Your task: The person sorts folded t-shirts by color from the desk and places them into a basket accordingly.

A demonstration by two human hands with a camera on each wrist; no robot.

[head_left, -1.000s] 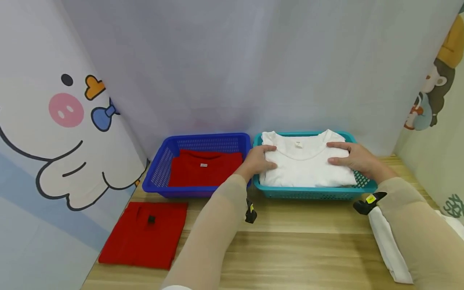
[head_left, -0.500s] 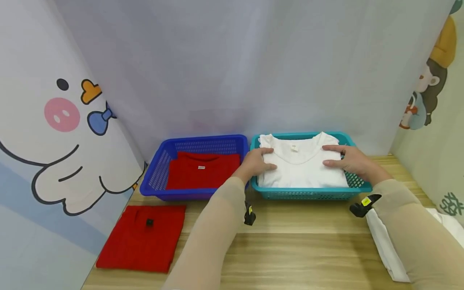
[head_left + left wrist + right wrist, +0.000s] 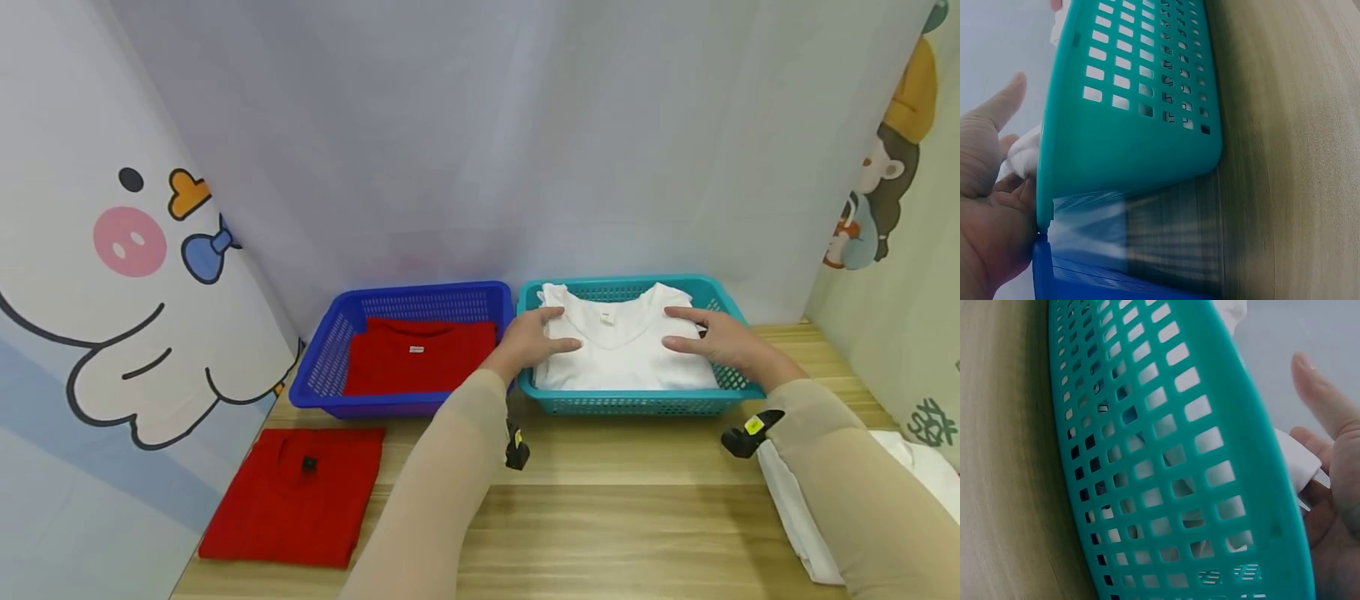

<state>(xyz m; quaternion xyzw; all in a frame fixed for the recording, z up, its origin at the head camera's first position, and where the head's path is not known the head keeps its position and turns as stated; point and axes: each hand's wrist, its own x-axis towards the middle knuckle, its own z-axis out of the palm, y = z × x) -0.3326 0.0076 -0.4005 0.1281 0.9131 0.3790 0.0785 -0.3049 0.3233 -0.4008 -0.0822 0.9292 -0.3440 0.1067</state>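
No text can be read in these pictures. The white shirt (image 3: 622, 354) between the two hands has a small neck label (image 3: 603, 317), but the print on it is too small to read. The red shirt (image 3: 420, 357) in the blue basket (image 3: 318, 371), to the left of the left hand (image 3: 534, 340), also has a small white label (image 3: 409, 348), and it is not legible. Near the right forearm, at the far right edge, there is a dark green sign or character (image 3: 930, 421) on the wall cloth, cut by the border and not clear.
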